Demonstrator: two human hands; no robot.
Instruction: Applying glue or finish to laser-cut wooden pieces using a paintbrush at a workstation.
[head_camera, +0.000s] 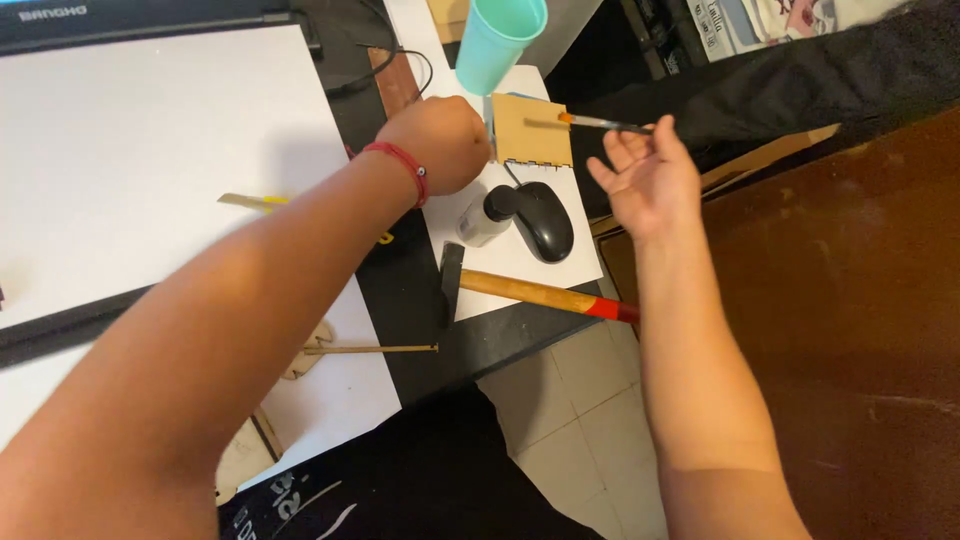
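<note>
Left hand (440, 145) was clenched, knuckles up, pinching the left edge of a small tan wooden panel (532, 130) with notched edges; red cord bracelet (400, 165) sat on that wrist. The fingers were hidden under the fist, so exact grip on the edge was hard to read, but the panel looked held steady by it.

Right hand (645, 175) was palm up, fingers loosely curled, pinching a thin paintbrush (600, 123) between thumb and fingertips. Brush long axis ran nearly level, left to right, orange tip pointing left toward the panel and resting on or just over its upper face; could not tell whether it touched. Handle end sat in the right hand.

Key relation: panel lay between the two hands, touching the left hand, just left of the right. Left hand was the nearer one to the panel; right hand reached it only through the brush. Panel lay flat or slightly tilted on a white sheet (520, 255).

Outward: teal plastic cup (498, 42) stood just beyond the panel. Nearer the person, a small white bottle with black cap (488, 215) lay on its side beside a black computer mouse (543, 220), both on the white sheet. A hammer (530, 293) with wooden handle and red end lay across the near edge of the sheet, head to the left. Big white board (150, 150) covered the left of the dark desk (420, 320), with thin wood pieces (310, 350) near its lower edge.
</note>
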